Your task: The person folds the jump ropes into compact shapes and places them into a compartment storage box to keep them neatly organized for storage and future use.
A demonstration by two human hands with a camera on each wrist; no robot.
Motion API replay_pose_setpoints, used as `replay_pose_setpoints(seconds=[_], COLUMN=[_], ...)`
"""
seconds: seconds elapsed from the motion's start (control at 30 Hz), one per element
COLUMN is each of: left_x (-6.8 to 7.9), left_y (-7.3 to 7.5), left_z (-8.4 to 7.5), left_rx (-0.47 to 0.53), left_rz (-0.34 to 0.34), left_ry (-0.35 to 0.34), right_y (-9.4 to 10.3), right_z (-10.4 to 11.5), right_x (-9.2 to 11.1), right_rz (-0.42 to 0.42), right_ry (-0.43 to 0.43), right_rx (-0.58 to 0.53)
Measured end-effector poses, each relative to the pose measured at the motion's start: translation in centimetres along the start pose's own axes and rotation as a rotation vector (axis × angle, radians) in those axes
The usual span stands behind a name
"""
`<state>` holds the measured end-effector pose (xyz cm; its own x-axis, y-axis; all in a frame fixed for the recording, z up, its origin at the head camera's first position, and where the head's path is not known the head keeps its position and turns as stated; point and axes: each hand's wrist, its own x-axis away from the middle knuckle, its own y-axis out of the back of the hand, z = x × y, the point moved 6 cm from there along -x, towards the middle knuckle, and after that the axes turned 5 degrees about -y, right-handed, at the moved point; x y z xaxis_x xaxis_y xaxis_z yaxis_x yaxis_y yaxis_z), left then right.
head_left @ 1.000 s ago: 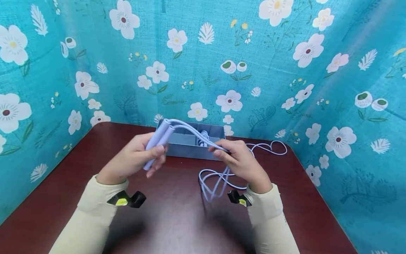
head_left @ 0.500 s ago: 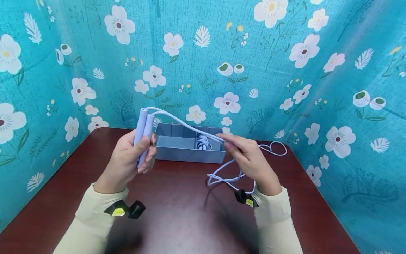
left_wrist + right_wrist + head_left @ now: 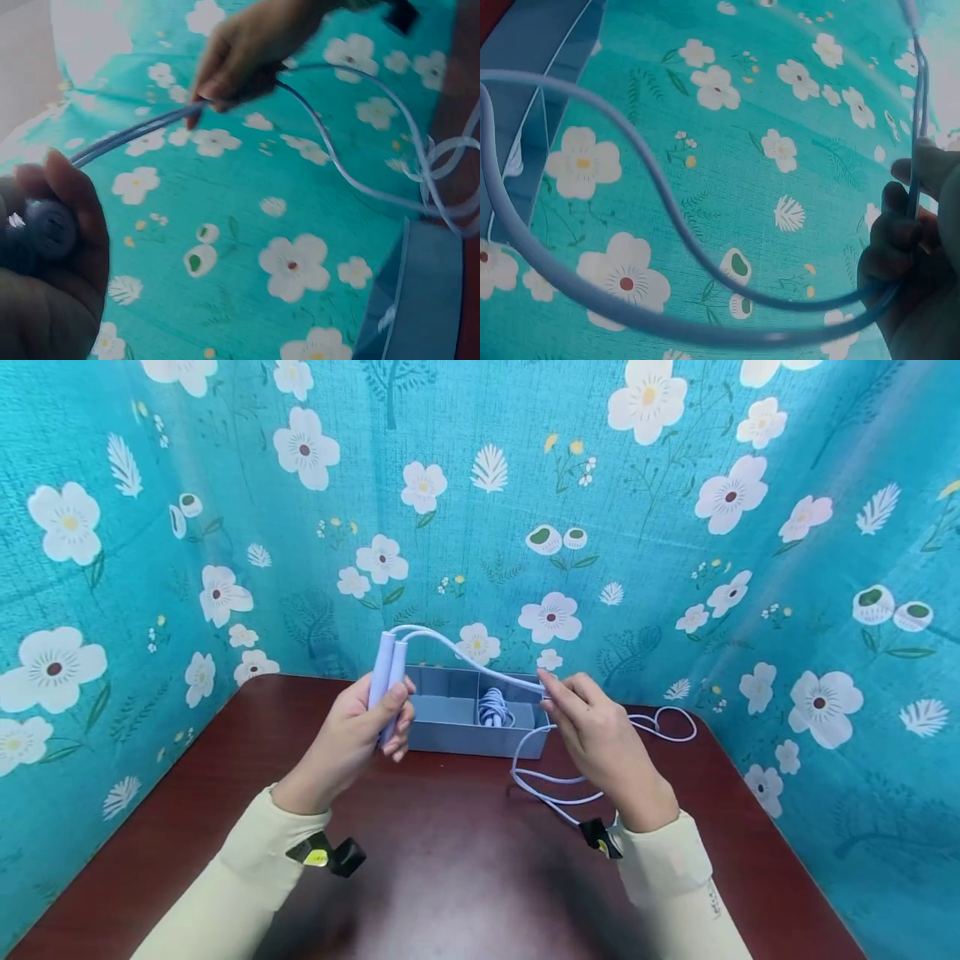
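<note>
My left hand (image 3: pixel 375 718) grips both lavender handles of a jump rope (image 3: pixel 380 670) side by side, upright above the table. From the handle tops, two strands of cord arch over to my right hand (image 3: pixel 600 735), which pinches them between thumb and fingers. Past the right hand the cord (image 3: pixel 525 777) hangs in loops, and its far end lies curled on the table. In the left wrist view the round handle ends (image 3: pixel 52 229) show inside the curled left fingers. The right wrist view has the doubled cord (image 3: pixel 660 180) running through the right hand.
A grey-blue divided box (image 3: pixel 465 739) stands at the back of the dark red table (image 3: pixel 442 860). In its right compartment sits a coiled lavender rope (image 3: pixel 492 708). A teal flowered curtain (image 3: pixel 480 527) encloses the back and sides.
The left hand first went left, stretching the cord between the hands, then came back right in view. The right hand has shifted slightly right along with the strands, and the handles stand more upright.
</note>
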<state>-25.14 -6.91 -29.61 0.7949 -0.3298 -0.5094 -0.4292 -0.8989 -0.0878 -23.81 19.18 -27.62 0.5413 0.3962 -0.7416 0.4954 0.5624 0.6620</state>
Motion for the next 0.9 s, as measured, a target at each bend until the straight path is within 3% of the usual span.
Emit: replay_pose_setpoints(seconds=[0.23, 0.4, 0.57, 0.77, 0.9], left_x=[0.1, 0.0, -0.2, 0.0, 0.1], left_y=[0.6, 0.6, 0.7, 0.6, 0.2], left_z=[2.5, 3.5, 4.2, 5.3, 5.6], left_rx=[-0.14, -0.173, -0.279, -0.512, -0.742], left_rz=[-0.013, 0.014, 0.018, 0.071, 0.108], left_ry=[0.117, 0.17, 0.209, 0.242, 0.211], right_y=[-0.3, -1.2, -2.7, -4.7, -5.6], right_z=[0.3, 0.5, 1.7, 3.7, 4.7], right_x=[0.9, 1.0, 1.0, 1.2, 1.4], right_rz=[0.074, 0.091, 0.153, 0.297, 0.355], right_ry=[0.035, 0.055, 0.104, 0.16, 0.184], right_rx=[0.107, 0.215, 0.261, 0.281, 0.247])
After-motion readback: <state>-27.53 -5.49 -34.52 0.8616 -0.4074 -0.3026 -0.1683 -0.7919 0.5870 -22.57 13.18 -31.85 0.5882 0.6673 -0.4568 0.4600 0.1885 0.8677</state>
